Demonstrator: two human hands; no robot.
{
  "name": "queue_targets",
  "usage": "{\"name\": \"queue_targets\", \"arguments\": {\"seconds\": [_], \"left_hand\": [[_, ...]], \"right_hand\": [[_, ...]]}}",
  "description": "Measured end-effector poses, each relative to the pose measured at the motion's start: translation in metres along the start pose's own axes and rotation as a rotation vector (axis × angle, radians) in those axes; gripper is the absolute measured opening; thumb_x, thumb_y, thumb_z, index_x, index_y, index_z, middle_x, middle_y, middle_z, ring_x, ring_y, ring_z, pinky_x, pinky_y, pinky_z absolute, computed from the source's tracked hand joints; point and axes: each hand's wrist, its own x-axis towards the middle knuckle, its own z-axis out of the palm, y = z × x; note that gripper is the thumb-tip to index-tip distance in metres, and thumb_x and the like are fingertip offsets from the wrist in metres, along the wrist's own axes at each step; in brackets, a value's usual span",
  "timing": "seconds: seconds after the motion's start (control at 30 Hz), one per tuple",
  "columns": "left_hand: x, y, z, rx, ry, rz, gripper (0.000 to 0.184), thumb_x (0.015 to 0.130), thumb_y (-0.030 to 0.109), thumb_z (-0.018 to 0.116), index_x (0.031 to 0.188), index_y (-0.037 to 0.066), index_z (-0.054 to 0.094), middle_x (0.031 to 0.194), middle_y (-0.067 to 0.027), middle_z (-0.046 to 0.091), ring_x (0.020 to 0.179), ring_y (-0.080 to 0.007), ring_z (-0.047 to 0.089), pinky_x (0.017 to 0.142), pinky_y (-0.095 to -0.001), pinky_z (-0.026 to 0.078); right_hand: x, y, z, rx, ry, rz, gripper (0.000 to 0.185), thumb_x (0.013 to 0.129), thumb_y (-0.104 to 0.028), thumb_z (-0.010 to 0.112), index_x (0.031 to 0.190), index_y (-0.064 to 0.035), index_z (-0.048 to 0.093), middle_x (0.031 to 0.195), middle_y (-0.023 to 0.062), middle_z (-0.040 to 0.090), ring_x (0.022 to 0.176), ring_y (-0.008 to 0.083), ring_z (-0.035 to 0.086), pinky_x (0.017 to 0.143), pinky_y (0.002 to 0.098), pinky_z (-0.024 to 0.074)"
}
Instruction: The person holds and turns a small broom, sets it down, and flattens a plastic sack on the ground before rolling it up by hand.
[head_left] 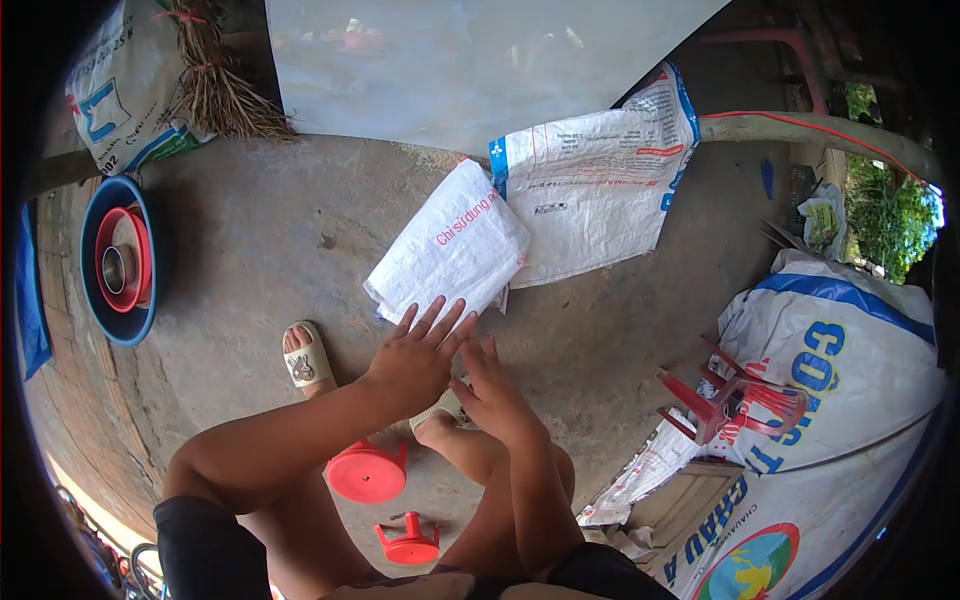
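A folded white sack (450, 240) lies on the floor (250, 260), overlapping a second sack (595, 200) at its right. Over the folded sack's near edge, the left hand (418, 360) spreads, gripping nothing; contact is unclear. The right hand (495, 395), loosely open and empty, is just below that sack.

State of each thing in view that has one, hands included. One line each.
Left hand: open, fingers spread
Right hand: open, fingers extended
White sack: folded, overlapping the printed sack
Printed sack: spread out, creased
Blue basin: holds the red basin
Red basin: holds the metal bowl
Metal bowl: contents unclear
Straw bundle: tied
Left slipper: worn
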Motion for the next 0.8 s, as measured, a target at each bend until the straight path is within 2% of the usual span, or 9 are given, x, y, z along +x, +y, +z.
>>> {"name": "queue_targets", "arguments": {"seconds": [0.07,0.13,0.23,0.43,0.53,0.6,0.63,0.7,0.8], "left_hand": [[0.015,-0.01,-0.009,0.112,0.023,-0.072,0.067,0.083,0.025,0.05,0.137,0.002,0.018,0.143,-0.0163,0.018,0.132,-0.0322,0.019,0.107,-0.0456,0.017],[0.024,-0.016,-0.019,0.011,0.082,0.01,0.066,0.081,0.019,0.049,0.137,0.002,0.019,0.143,-0.0173,0.018,0.132,-0.0317,0.019,0.107,-0.0464,0.016],[0.027,-0.03,-0.028,0.093,0.115,0.01,0.067,0.08,0.017,0.049,0.137,0.001,0.018,0.142,-0.0182,0.019,0.132,-0.032,0.019,0.107,-0.0467,0.015],[0.046,-0.035,-0.022,0.478,0.237,0.046,0.06,0.088,0.025,0.041,0.137,-0.001,0.016,0.143,-0.0179,0.018,0.133,-0.0327,0.015,0.108,-0.0457,0.014],[0.075,0.009,-0.039,0.414,0.445,0.171,0.064,0.088,0.03,0.044,0.137,-0.002,0.016,0.142,-0.0196,0.019,0.133,-0.0333,0.016,0.107,-0.0463,0.013],[0.074,0.043,-0.042,0.373,0.468,0.242,0.064,0.088,0.028,0.045,0.137,-0.001,0.016,0.142,-0.0197,0.02,0.133,-0.0334,0.016,0.107,-0.0467,0.013],[0.07,0.055,-0.04,0.312,0.489,0.286,0.064,0.087,0.026,0.047,0.137,-0.001,0.017,0.142,-0.0198,0.02,0.133,-0.0336,0.016,0.107,-0.047,0.013],[0.054,0.067,-0.032,0.33,0.465,0.365,0.066,0.085,0.023,0.05,0.137,0.0,0.016,0.142,-0.0196,0.02,0.133,-0.034,0.015,0.107,-0.0473,0.014],[0.029,0.062,-0.013,0.41,0.352,0.414,0.066,0.086,0.025,0.05,0.137,0.0,0.016,0.143,-0.0192,0.018,0.133,-0.0335,0.016,0.107,-0.0469,0.014]], "right_hand": [[0.016,0.002,-0.012,-0.02,0.092,-0.037,0.065,0.087,-0.018,0.05,0.137,0.0004,0.012,0.14,0.0246,0.019,0.128,0.0482,0.012,0.104,0.047,0.0211],[0.022,0.014,-0.019,-0.032,0.182,-0.078,0.068,0.087,-0.017,0.048,0.138,0.0007,0.007,0.141,0.0257,0.016,0.129,0.0482,0.011,0.105,0.0477,0.0186],[0.032,0.042,-0.022,0.072,0.268,-0.035,0.072,0.087,-0.022,0.05,0.138,0.0007,0.004,0.142,0.0252,0.011,0.13,0.0463,0.007,0.105,0.0471,0.0175],[0.015,0.088,-0.032,-0.196,0.647,-0.105,0.08,0.084,-0.027,0.055,0.138,0.0014,0.004,0.142,0.0261,0.01,0.129,0.0486,0.005,0.106,0.0473,0.0134],[-0.021,0.042,-0.042,-0.177,0.678,-0.167,0.081,0.084,-0.026,0.055,0.137,0.0037,0.003,0.142,0.0266,0.007,0.131,0.0461,0.004,0.107,0.0457,0.013],[-0.033,0.023,-0.031,-0.17,0.644,-0.276,0.082,0.085,-0.027,0.055,0.137,0.0048,0.0,0.142,0.0272,0.004,0.131,0.0446,0.002,0.106,0.045,0.013],[-0.04,0.02,-0.017,0.002,0.579,-0.294,0.082,0.085,-0.027,0.055,0.137,0.0049,-0.001,0.142,0.0277,0.005,0.131,0.0458,0.002,0.106,0.0455,0.0133],[-0.066,0.024,-0.003,-0.026,0.562,-0.319,0.083,0.085,-0.028,0.055,0.136,0.0049,-0.002,0.142,0.028,0.004,0.13,0.0464,0.002,0.106,0.0453,0.0134],[-0.116,0.029,-0.006,-0.066,0.753,-0.174,0.081,0.083,-0.025,0.056,0.135,0.0079,0.004,0.14,0.0296,0.01,0.129,0.0486,0.008,0.106,0.0463,0.0169]]}}
